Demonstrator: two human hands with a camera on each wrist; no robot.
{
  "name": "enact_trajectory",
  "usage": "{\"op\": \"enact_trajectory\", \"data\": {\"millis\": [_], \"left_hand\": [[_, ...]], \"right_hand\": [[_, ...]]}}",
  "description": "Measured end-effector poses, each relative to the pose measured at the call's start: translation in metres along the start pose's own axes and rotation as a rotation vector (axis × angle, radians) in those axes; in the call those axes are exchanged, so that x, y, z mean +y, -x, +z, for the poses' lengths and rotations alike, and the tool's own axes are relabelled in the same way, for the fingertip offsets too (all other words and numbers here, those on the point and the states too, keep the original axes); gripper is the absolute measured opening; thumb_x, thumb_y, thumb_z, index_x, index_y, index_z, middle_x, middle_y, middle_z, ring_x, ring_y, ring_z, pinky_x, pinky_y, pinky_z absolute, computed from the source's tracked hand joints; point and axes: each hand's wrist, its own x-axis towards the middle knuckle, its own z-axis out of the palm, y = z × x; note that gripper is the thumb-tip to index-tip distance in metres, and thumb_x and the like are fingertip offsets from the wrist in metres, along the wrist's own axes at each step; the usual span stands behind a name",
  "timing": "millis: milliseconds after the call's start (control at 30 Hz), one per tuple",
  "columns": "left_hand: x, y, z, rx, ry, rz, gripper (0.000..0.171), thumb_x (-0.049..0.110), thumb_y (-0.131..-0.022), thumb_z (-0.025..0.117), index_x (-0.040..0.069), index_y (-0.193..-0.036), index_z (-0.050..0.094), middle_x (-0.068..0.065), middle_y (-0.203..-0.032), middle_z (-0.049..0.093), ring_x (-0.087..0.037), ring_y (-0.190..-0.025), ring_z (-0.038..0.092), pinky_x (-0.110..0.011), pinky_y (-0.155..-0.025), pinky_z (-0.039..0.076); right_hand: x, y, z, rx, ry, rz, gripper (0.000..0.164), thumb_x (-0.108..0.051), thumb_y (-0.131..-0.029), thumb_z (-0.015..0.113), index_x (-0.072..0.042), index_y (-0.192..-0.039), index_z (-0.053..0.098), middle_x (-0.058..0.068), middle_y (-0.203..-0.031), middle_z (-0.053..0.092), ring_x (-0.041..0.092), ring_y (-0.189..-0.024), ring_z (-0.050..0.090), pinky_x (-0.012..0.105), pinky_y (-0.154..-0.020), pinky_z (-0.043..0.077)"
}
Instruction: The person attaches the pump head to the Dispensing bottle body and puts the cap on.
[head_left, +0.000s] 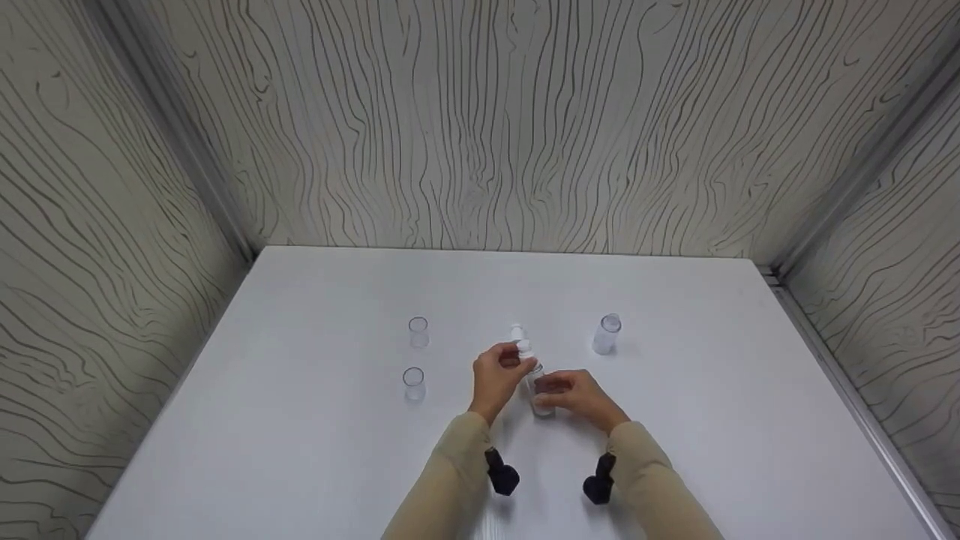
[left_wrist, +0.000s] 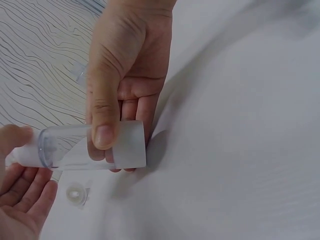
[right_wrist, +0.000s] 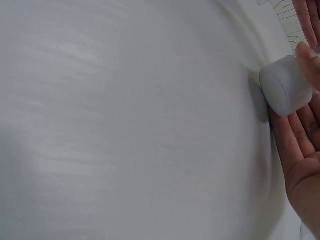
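My right hand (head_left: 576, 395) holds a small clear bottle (head_left: 541, 405) with a whitish bottom section. In the left wrist view the thumb of that hand lies across the bottle (left_wrist: 72, 150), fingers beneath. My left hand (head_left: 496, 379) pinches a white pump top (head_left: 524, 349) at the bottle's mouth; whether it is seated cannot be told. Only the pale base (right_wrist: 285, 86) shows in the right wrist view, close to the tabletop. Just behind the left fingers, another white pump top (head_left: 517, 331) stands on the table.
A second clear bottle (head_left: 606, 336) stands at the right, behind my right hand. To the left are two small clear caps (head_left: 418, 334), one nearer than the other. The white table (head_left: 315, 420) meets wood-patterned panels (head_left: 480, 135) at the back and sides.
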Motion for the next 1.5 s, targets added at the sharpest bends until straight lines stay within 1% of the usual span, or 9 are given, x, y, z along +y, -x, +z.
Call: {"op": "enact_trajectory", "data": {"millis": [367, 500, 567, 700, 900, 1067, 1167, 1367, 1500], "left_hand": [[-0.002, 0.000, 0.000, -0.008, -0.002, 0.044, 0.037, 0.014, -0.081, 0.075, -0.006, -0.110, 0.064, -0.018, -0.099, 0.073, -0.019, -0.089, 0.071, -0.025, -0.080, 0.059], [-0.002, 0.000, -0.001, -0.011, -0.008, 0.026, 0.036, 0.016, -0.082, 0.075, -0.003, -0.110, 0.065, -0.015, -0.099, 0.073, -0.015, -0.090, 0.070, -0.026, -0.081, 0.059], [-0.002, 0.000, -0.002, -0.015, -0.012, 0.016, 0.036, 0.017, -0.082, 0.075, -0.003, -0.111, 0.065, -0.014, -0.100, 0.073, -0.014, -0.090, 0.070, -0.027, -0.081, 0.059], [-0.002, -0.001, -0.005, -0.040, -0.018, 0.021, 0.037, 0.016, -0.083, 0.075, -0.004, -0.112, 0.064, -0.016, -0.101, 0.073, -0.017, -0.091, 0.070, -0.028, -0.081, 0.059], [0.000, -0.002, -0.012, -0.109, -0.069, 0.053, 0.037, 0.017, -0.085, 0.072, -0.004, -0.114, 0.064, -0.017, -0.105, 0.072, -0.023, -0.095, 0.070, -0.029, -0.083, 0.059], [0.000, -0.004, -0.016, -0.132, -0.089, 0.036, 0.032, 0.015, -0.087, 0.070, -0.001, -0.114, 0.065, -0.014, -0.106, 0.072, -0.020, -0.095, 0.070, -0.030, -0.085, 0.059], [-0.001, -0.005, -0.019, -0.123, -0.098, 0.035, 0.028, 0.013, -0.087, 0.068, 0.000, -0.112, 0.066, -0.014, -0.105, 0.072, -0.019, -0.094, 0.069, -0.028, -0.085, 0.059], [0.000, -0.006, -0.027, -0.083, -0.151, 0.127, 0.022, 0.007, -0.088, 0.065, -0.003, -0.107, 0.068, -0.017, -0.100, 0.072, -0.023, -0.091, 0.070, -0.026, -0.081, 0.059], [0.001, -0.007, -0.034, -0.044, -0.173, 0.159, 0.021, 0.007, -0.088, 0.064, -0.004, -0.105, 0.068, -0.017, -0.099, 0.073, -0.023, -0.090, 0.070, -0.025, -0.080, 0.059]], "right_hand": [[-0.001, 0.001, 0.000, 0.001, -0.008, 0.005, 0.050, -0.022, -0.082, 0.076, 0.006, -0.120, 0.062, 0.023, -0.119, 0.068, 0.027, -0.110, 0.068, 0.021, -0.086, 0.055], [-0.002, 0.001, 0.001, 0.001, 0.006, -0.010, 0.047, -0.019, -0.083, 0.075, 0.008, -0.120, 0.062, 0.025, -0.120, 0.067, 0.033, -0.112, 0.066, 0.027, -0.089, 0.056], [-0.009, 0.004, 0.002, 0.004, 0.009, -0.008, 0.045, -0.016, -0.084, 0.074, 0.009, -0.119, 0.062, 0.027, -0.119, 0.066, 0.037, -0.113, 0.064, 0.031, -0.090, 0.056], [-0.015, 0.007, 0.003, 0.010, 0.013, 0.011, 0.045, -0.017, -0.083, 0.074, 0.008, -0.119, 0.062, 0.026, -0.119, 0.067, 0.037, -0.114, 0.064, 0.034, -0.092, 0.056], [-0.003, 0.002, 0.002, 0.015, 0.022, 0.030, 0.049, -0.024, -0.081, 0.077, 0.003, -0.120, 0.064, 0.021, -0.121, 0.067, 0.030, -0.113, 0.066, 0.030, -0.092, 0.055], [-0.002, 0.002, 0.001, 0.008, 0.018, 0.024, 0.049, -0.022, -0.081, 0.076, 0.004, -0.120, 0.063, 0.022, -0.120, 0.067, 0.029, -0.112, 0.066, 0.027, -0.091, 0.055], [-0.002, 0.001, 0.002, 0.009, 0.015, 0.025, 0.049, -0.023, -0.081, 0.076, 0.004, -0.120, 0.064, 0.022, -0.120, 0.068, 0.030, -0.113, 0.066, 0.029, -0.093, 0.055], [-0.001, 0.000, 0.002, 0.014, 0.019, 0.029, 0.050, -0.022, -0.080, 0.077, 0.004, -0.120, 0.063, 0.022, -0.120, 0.068, 0.032, -0.115, 0.065, 0.032, -0.095, 0.055], [-0.001, 0.000, 0.001, 0.007, 0.015, 0.033, 0.050, -0.021, -0.080, 0.077, 0.005, -0.121, 0.063, 0.023, -0.120, 0.067, 0.032, -0.114, 0.066, 0.033, -0.095, 0.055]]}}
